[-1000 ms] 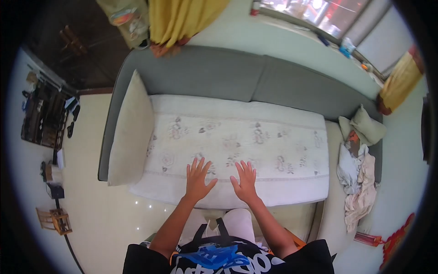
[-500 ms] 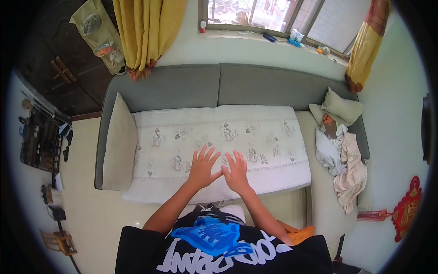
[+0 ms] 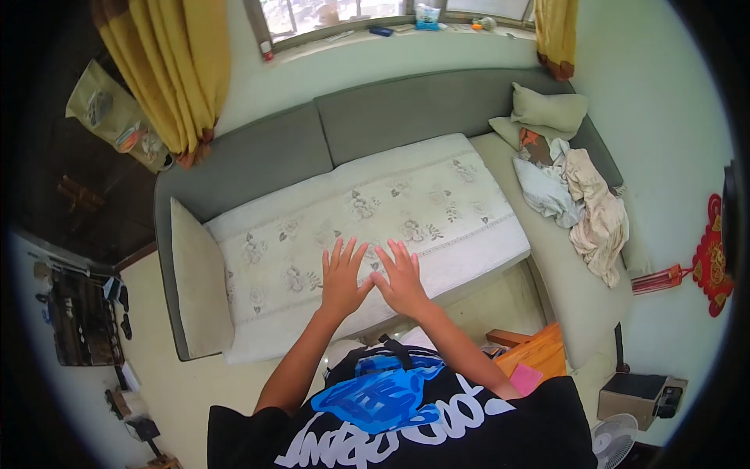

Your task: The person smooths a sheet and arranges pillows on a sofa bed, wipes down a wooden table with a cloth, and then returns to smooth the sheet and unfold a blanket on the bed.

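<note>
Both hands reach forward in mid-view, above the front part of a sofa. My left hand (image 3: 341,283) is open with its fingers spread and holds nothing. Beside it, my right hand (image 3: 400,280) is open too, its fingers stretched out and also bare. The two thumbs come close together; whether they touch I cannot tell. Beyond the hands lies a white floral sofa cover (image 3: 312,227) on the seat. The hands appear to hover over it, and no contact shows.
A grey backrest (image 3: 406,109) runs behind the seat. A beige cushion (image 3: 199,285) leans at the left end. Crumpled clothes (image 3: 578,195) and pillows (image 3: 549,109) lie on the right section. An orange wooden piece of furniture (image 3: 539,352) stands near my right arm; a fan (image 3: 615,438) is at lower right.
My view has turned to the right, so the sofa appears tilted and the fan and a box have come into sight. Both hands keep nearly the same open pose.
</note>
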Demonstrator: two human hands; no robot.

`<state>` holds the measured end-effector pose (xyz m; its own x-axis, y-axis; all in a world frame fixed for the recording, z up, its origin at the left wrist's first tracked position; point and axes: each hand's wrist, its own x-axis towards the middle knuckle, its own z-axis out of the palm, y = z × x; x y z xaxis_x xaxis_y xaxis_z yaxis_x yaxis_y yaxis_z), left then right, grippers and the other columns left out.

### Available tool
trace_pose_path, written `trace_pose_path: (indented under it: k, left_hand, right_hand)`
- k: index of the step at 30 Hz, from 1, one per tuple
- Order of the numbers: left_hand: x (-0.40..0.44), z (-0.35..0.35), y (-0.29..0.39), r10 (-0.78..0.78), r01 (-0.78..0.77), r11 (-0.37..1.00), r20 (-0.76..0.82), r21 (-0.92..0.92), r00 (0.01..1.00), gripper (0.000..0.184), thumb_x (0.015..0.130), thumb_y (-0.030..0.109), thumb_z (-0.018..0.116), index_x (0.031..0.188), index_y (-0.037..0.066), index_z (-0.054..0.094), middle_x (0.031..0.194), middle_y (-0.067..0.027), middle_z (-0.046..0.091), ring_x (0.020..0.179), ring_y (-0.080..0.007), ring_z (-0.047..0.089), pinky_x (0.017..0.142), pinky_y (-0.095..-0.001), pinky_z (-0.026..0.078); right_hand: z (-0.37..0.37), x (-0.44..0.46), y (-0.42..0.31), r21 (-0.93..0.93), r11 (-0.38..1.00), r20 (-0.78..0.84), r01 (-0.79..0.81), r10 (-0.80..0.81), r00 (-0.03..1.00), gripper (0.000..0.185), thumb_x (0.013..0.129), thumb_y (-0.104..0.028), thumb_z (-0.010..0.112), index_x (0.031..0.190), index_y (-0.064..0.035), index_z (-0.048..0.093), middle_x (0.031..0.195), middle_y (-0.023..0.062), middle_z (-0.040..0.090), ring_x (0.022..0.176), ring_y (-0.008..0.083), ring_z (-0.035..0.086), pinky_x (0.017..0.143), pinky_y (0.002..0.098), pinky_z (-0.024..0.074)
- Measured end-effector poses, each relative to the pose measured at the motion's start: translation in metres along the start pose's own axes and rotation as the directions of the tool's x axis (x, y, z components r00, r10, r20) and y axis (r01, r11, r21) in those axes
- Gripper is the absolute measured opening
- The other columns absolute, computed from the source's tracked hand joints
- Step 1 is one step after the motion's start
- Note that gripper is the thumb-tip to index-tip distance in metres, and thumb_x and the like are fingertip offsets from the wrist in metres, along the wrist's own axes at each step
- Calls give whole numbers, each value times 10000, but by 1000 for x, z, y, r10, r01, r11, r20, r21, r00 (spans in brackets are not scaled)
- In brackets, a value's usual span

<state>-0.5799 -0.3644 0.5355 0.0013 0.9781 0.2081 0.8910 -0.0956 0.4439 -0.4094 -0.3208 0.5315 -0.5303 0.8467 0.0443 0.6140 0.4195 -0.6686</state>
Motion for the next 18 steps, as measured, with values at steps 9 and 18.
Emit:
trace_pose_path:
  k: [9,18]
  left_hand:
    - [79,90,118,-75,73,997,-48,-36,996,713,821,308,715,1460,139,448,1565,-134,344,1477,-383,232,1173,-603,151]
    - [154,169,232,-60,58,998,-82,-35,995,630,845,269,689,1430,147,490,1571,-135,345,1486,-388,220,1181,-594,117]
  right_hand:
    - [-91,1,130,85,996,-34,25,-22,999,623,990,-461,497,1495,-112,396,1556,237,296,1460,425,241,1138,644,166]
    - [-191,0,244,102,994,-139,33,-19,990,629,984,-460,507,1476,-79,415,1520,242,344,1435,417,283,1141,607,200]
